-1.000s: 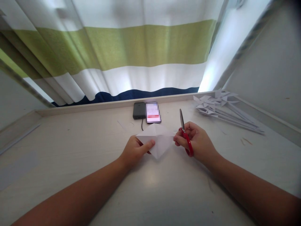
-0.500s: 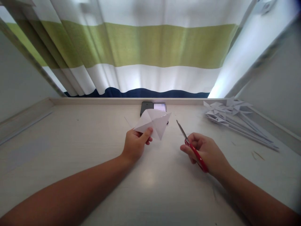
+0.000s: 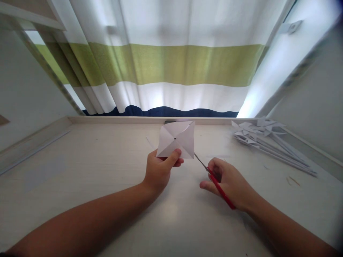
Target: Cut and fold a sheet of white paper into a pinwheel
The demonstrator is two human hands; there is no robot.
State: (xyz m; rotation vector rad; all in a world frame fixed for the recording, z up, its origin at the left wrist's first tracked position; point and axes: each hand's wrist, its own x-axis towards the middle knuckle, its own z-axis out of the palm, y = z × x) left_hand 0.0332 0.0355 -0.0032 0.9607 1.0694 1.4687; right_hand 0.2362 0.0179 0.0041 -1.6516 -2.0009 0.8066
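- White paper square [image 3: 175, 134]: one, creased from corner to corner, small dark mark at its middle; held up off the table, between the forearms and near the far ledge [image 3: 128, 120]. What looks like a slit runs in from its upper right corner.
- Left hand [image 3: 160, 171]: clamped on the square's lower edge, thumb on the near face, fingers behind.
- Scissors [image 3: 221, 190]: red handles, metal blades; tips at or just beside the square's lower right corner, contact uncertain. Blade gap too fine to tell.
- Right hand [image 3: 232, 184]: fingers closed about the scissor handles, thumb stretched out apart from them.
- Step in hand, by judgement: lining up a cut at the lower right corner. Next move would call for the blades parted, set along the crease, and stopped short of the middle, the square kept steady.
- Right side of table [image 3: 171, 225]: folded white paper pieces [image 3: 249, 132], bundled with thin white sticks [image 3: 288, 160].
- Beyond: striped curtain [image 3: 160, 64].
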